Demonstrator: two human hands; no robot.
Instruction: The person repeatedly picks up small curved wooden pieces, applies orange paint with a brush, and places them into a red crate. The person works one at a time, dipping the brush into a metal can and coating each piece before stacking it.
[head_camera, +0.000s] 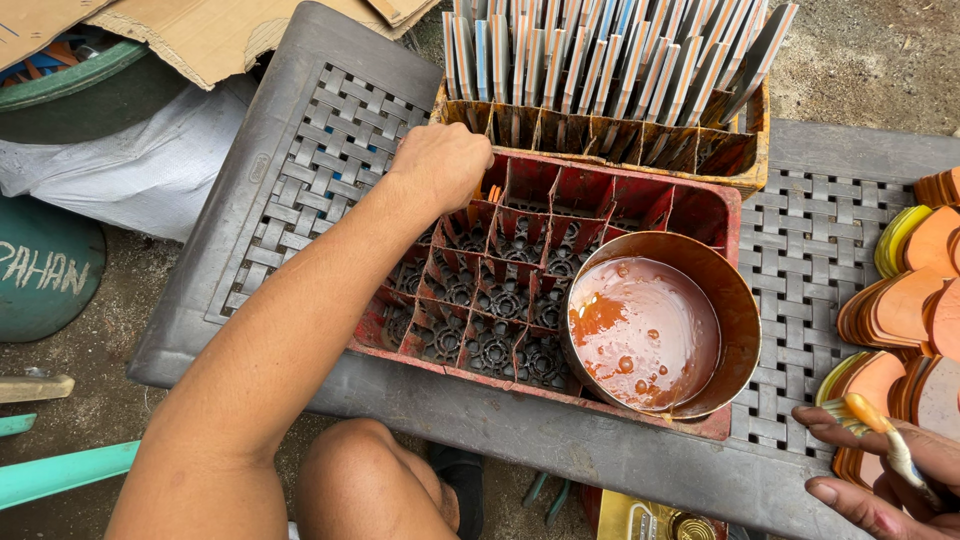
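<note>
My left hand (440, 165) reaches into the far left cell of a red plastic divided crate (500, 300), fingers curled down with something orange at the fingertips; what it grips is hidden. My right hand (880, 470) at the bottom right holds a small brush (885, 435) with an orange-stained handle. A round metal tin of orange-brown paint (645, 335) sits in the crate's right end. Behind it a yellow crate (720, 150) holds several flat painted pieces (600, 60) standing on edge.
Both crates rest on a grey woven-pattern plastic table (300, 180). Stacks of orange and yellow flat pieces (900, 300) lie at the right edge. Cardboard (200, 35), a grey sack (130, 165) and green tubs (40, 270) sit on the ground at left. My knee (370, 480) is below.
</note>
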